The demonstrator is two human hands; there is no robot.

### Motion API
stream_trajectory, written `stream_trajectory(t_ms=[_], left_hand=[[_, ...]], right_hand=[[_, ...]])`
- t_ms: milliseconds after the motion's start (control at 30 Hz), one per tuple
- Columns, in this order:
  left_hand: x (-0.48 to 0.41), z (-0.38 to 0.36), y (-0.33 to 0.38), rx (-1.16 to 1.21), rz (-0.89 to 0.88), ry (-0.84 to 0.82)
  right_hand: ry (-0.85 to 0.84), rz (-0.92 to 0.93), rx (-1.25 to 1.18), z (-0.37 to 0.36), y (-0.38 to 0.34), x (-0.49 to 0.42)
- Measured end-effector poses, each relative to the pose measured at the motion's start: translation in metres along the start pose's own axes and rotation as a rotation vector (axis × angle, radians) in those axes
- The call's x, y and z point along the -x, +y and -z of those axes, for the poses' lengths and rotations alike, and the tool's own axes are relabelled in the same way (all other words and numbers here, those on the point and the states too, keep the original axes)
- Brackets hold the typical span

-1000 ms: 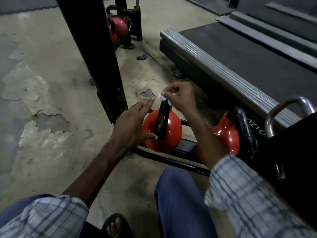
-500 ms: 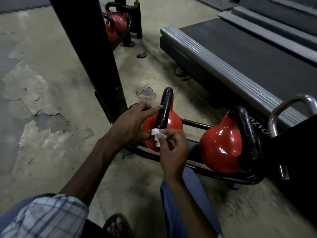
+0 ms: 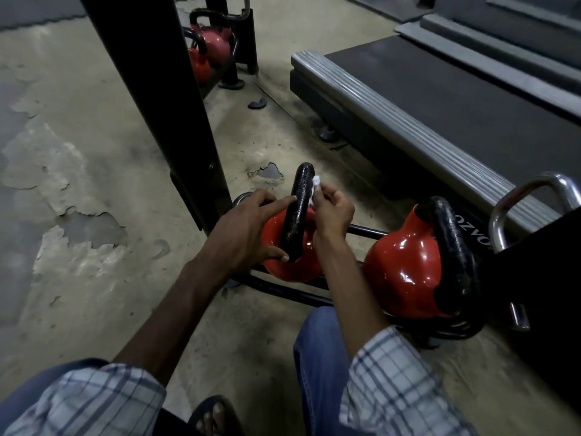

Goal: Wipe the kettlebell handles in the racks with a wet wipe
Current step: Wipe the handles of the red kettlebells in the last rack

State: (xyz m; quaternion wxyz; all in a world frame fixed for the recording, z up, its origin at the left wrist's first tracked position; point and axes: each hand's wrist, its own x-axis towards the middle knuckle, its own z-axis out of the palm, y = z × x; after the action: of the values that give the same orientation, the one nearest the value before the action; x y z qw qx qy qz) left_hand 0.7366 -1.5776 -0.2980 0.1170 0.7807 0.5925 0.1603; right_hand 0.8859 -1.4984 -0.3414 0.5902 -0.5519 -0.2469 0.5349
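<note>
A red kettlebell [image 3: 276, 265] with a black handle [image 3: 298, 209] sits in a low black rack [image 3: 283, 292] on the floor. My left hand [image 3: 248, 231] rests on the bell's left side, index finger along the handle and thumb at its base. My right hand [image 3: 333, 209] pinches a small white wet wipe [image 3: 315, 184] against the right side of the handle, near its top. A second, larger red kettlebell [image 3: 405, 265] with a black handle [image 3: 452, 247] stands in the same rack to the right, untouched.
A black upright post [image 3: 163, 99] rises just left of the rack. More red kettlebells [image 3: 213, 45] sit in a rack behind it. A treadmill deck [image 3: 440, 114] runs along the right, with a chrome handle [image 3: 534, 196] beside it. My knee [image 3: 317, 357] and sandalled foot [image 3: 213, 416] are below.
My right hand with the wipe has moved up from the handle's lower part to its upper right side. My left hand has stayed on the kettlebell.
</note>
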Motion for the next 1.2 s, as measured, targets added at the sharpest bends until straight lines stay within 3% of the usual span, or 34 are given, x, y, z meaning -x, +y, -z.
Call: stream_trajectory(t_ms=[100, 267, 333, 433, 533, 700, 900, 1067, 1133, 1200], left_hand=[[0.000, 0.000, 0.001, 0.020, 0.000, 0.000], [0.000, -0.001, 0.000, 0.035, -0.002, 0.006], [0.001, -0.002, -0.003, 0.041, -0.001, 0.010], [0.004, -0.004, -0.005, 0.040, -0.003, 0.013], [0.006, -0.005, -0.004, 0.036, 0.002, 0.020], [0.009, -0.004, -0.002, 0.040, 0.009, 0.041], [0.012, -0.006, -0.005, 0.035, 0.136, 0.137], [0.015, -0.004, -0.001, 0.006, 0.176, 0.141], [0.015, -0.004, -0.001, 0.001, 0.176, 0.141], [0.014, -0.005, -0.001, 0.001, 0.181, 0.136]], right_hand=[[0.034, -0.016, 0.007, -0.010, -0.010, -0.029], [-0.089, -0.019, 0.313, -0.016, -0.042, -0.063], [-0.275, 0.115, 0.538, -0.014, -0.062, -0.064], [-0.704, 0.416, 1.167, -0.026, -0.093, -0.050], [-0.826, 0.537, 1.528, -0.053, -0.109, -0.047], [-0.675, 0.537, 1.613, -0.071, -0.116, -0.057], [-1.067, 0.568, 1.839, -0.072, -0.109, -0.021], [-0.801, 0.638, 1.801, -0.079, -0.123, -0.050], [-0.870, 0.641, 1.804, -0.074, -0.124, -0.050], [-1.056, 0.566, 1.830, -0.068, -0.125, -0.041]])
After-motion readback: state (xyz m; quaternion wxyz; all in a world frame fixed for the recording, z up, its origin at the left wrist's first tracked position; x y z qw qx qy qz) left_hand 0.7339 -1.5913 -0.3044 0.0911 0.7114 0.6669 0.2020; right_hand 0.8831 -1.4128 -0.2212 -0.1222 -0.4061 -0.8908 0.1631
